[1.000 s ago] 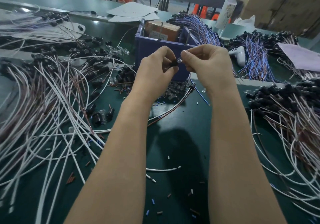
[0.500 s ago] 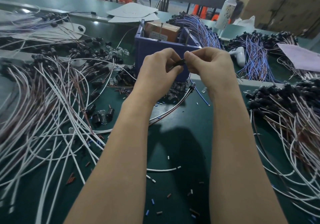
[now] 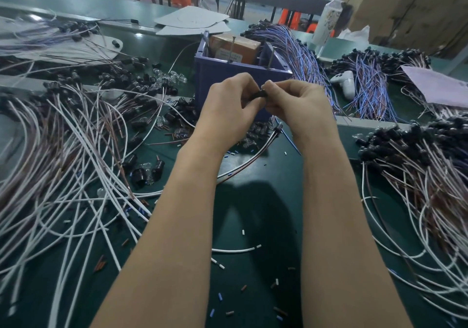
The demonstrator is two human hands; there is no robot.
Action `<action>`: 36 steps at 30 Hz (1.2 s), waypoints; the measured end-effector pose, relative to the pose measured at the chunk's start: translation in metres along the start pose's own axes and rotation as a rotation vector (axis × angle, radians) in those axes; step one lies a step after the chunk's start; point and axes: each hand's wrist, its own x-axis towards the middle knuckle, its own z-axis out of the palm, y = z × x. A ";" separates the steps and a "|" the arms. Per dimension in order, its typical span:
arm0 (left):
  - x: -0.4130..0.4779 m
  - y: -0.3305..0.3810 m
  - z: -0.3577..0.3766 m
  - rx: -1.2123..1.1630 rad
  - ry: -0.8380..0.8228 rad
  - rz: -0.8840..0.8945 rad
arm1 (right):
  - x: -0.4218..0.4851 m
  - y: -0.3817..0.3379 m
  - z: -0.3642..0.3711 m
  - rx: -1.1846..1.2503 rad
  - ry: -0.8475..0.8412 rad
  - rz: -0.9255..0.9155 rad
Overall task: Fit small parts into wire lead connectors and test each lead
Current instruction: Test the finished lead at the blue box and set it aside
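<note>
Black connector [image 3: 258, 94] pinched between left hand [image 3: 229, 107] and right hand [image 3: 298, 105], fingertips pressed together. Blue bin [image 3: 228, 74] just behind the hands; wires piled both sides.

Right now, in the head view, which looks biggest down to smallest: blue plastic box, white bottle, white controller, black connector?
1. Blue plastic box
2. Tall white plastic bottle, though it stands farther back, so its real size is unsure
3. White plastic controller
4. Small black connector, partly hidden

Head-worn camera, looking forward and down, close above green table [image 3: 253, 165].
</note>
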 end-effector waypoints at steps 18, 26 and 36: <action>-0.001 0.003 -0.002 0.026 -0.020 -0.034 | 0.006 0.007 0.003 0.149 -0.001 0.052; 0.002 0.001 -0.002 0.148 -0.088 -0.209 | 0.006 0.008 0.018 -0.091 -0.014 -0.048; 0.003 -0.006 0.000 0.040 -0.081 -0.218 | 0.004 0.010 0.013 -0.483 0.024 -0.327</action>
